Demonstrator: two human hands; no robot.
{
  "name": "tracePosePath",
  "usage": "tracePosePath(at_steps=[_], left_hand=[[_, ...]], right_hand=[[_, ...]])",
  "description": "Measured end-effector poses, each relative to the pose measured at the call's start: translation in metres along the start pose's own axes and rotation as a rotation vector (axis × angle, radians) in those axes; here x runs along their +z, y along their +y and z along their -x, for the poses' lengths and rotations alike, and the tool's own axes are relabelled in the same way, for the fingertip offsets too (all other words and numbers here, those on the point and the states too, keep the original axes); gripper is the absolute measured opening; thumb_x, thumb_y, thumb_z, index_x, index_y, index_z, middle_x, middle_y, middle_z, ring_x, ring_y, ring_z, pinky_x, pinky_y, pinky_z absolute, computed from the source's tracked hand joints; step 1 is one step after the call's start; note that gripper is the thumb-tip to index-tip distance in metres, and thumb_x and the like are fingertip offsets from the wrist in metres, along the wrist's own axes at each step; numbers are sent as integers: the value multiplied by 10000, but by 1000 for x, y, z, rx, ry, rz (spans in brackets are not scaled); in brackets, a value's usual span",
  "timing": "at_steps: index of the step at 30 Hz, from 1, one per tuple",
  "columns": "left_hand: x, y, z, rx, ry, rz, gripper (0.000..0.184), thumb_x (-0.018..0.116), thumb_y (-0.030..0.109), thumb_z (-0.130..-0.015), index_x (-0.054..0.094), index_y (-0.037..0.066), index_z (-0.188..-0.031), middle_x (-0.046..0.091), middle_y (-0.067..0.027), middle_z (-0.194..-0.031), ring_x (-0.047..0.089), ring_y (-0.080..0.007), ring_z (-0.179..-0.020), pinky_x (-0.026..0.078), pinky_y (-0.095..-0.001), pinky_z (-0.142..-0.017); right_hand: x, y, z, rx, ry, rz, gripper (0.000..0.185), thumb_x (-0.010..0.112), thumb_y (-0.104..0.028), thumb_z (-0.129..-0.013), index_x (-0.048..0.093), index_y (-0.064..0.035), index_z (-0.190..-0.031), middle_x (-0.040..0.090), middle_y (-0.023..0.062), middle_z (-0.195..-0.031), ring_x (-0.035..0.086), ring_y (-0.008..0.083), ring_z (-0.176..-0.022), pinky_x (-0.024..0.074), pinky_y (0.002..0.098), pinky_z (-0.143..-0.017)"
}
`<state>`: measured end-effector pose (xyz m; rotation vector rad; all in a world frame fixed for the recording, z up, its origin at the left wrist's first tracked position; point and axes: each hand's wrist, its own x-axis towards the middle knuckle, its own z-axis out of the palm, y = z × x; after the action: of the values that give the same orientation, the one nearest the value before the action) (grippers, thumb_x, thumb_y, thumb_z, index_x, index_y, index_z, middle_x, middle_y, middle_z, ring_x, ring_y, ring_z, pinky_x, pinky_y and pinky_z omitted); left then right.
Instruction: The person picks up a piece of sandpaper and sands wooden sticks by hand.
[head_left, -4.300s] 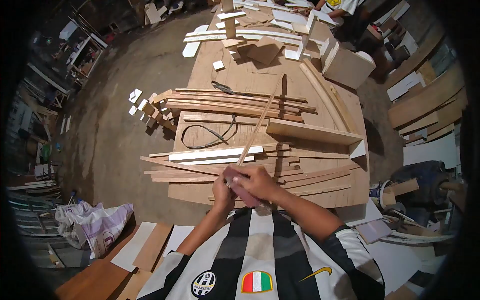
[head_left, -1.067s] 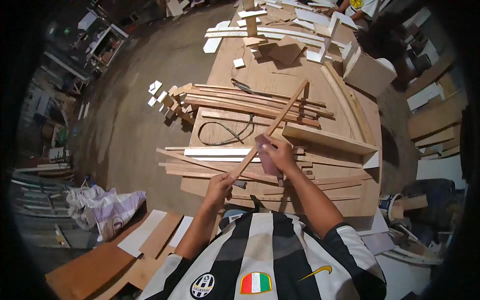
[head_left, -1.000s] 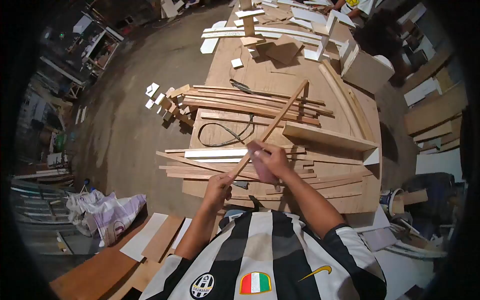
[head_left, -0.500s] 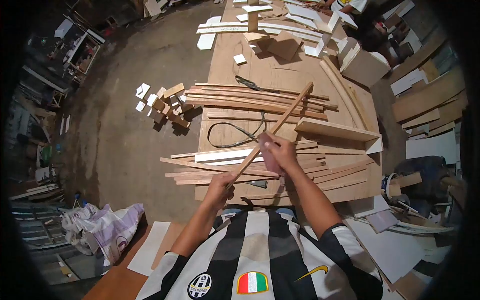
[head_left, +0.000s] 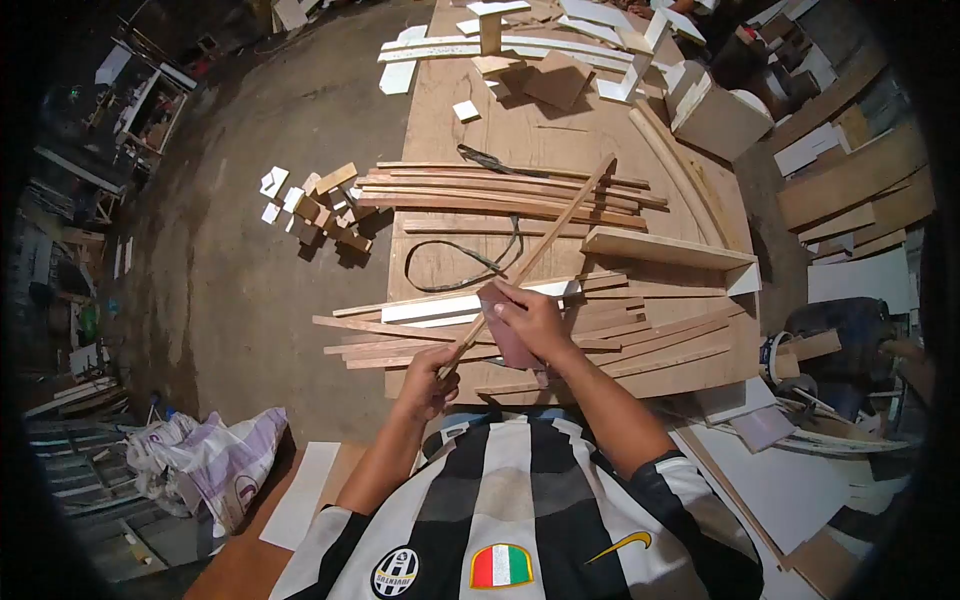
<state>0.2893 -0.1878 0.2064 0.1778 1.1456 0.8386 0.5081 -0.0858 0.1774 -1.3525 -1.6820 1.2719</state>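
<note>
My left hand [head_left: 428,382] grips the lower end of a long, thin wooden strip [head_left: 562,222]. The strip slants up and away to the right, above the workbench. Closed on a reddish-brown sheet of sandpaper [head_left: 512,342], my right hand [head_left: 535,322] presses it against the strip a short way above my left hand. Part of the sheet hangs below my fingers. Beneath both hands lie several loose wooden strips [head_left: 385,350] and a white strip [head_left: 430,312].
Another bundle of strips [head_left: 500,190] lies farther back, near a loop of dark cord [head_left: 408,265]. An upright board [head_left: 665,247] stands at the right. Wood blocks [head_left: 335,205] are piled beyond the left edge. Boards and offcuts [head_left: 555,80] cover the far end.
My right hand has slid the sandpaper down along the strip, closer to my left hand. The whole view has shifted slightly.
</note>
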Motion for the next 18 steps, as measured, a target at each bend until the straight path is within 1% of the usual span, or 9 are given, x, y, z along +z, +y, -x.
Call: tracePosePath(at_steps=[3,5,7,9,11,13,15,17,18], left_hand=[[7,-10,2,24,3,5,242,602,321,-958,653,87,-990,381,54,-510,332,-86,-378,280,-262,-372],[9,-17,4,11,43,-20,249,605,335,-974,589,112,-865,352,41,-507,344,-99,-381,287,-265,-386],[10,-19,7,24,41,-8,239,608,330,-971,614,103,-895,357,42,-512,345,-96,-383,291,-268,-391],[12,-21,9,41,50,15,236,610,324,-968,640,94,-926,362,42,-517,347,-94,-385,295,-270,-397],[12,-23,11,57,25,-22,264,611,308,-962,685,69,-1043,363,44,-522,347,-91,-398,297,-272,-395],[16,-28,15,41,63,10,247,616,317,-957,668,80,-1004,371,56,-522,336,-83,-387,294,-266,-384],[21,-25,15,47,84,26,237,620,325,-953,650,91,-964,380,68,-521,326,-75,-376,292,-260,-373],[24,-25,18,28,64,33,347,616,328,-958,678,37,-1137,380,74,-515,325,-75,-375,301,-260,-375],[19,-25,16,34,32,21,473,615,344,-959,636,7,-1291,374,73,-501,326,-74,-376,307,-264,-378]], right_hand=[[-26,14,-19,81,48,-7,443,708,-184,-882,668,-81,-1311,716,222,-1171,710,270,-1088,530,342,-951],[-37,25,-26,159,113,-48,444,712,-190,-880,670,-89,-1310,719,235,-1146,721,277,-1060,540,347,-931],[-35,25,-21,167,5,-99,443,718,-203,-878,673,-100,-1307,715,252,-1123,734,290,-1016,552,357,-898],[-25,26,-5,-99,-31,13,422,689,-189,-888,679,-95,-1299,727,242,-1096,735,298,-994,549,355,-893],[-31,35,-12,-70,2,4,428,681,-182,-888,672,-92,-1306,728,242,-1094,737,307,-983,551,353,-888],[-52,34,-29,172,56,-102,430,682,-179,-887,671,-93,-1307,722,243,-1110,737,313,-985,554,351,-881],[-54,59,-42,135,79,-101,433,685,-187,-879,674,-88,-1301,727,238,-1100,741,314,-962,560,348,-862],[-45,52,-30,-1,-16,-74,442,687,-203,-866,679,-80,-1291,722,248,-1100,741,323,-970,565,348,-856],[-41,44,-22,-104,-27,-22,453,692,-224,-856,682,-74,-1283,717,257,-1100,735,332,-1004,565,346,-871]])
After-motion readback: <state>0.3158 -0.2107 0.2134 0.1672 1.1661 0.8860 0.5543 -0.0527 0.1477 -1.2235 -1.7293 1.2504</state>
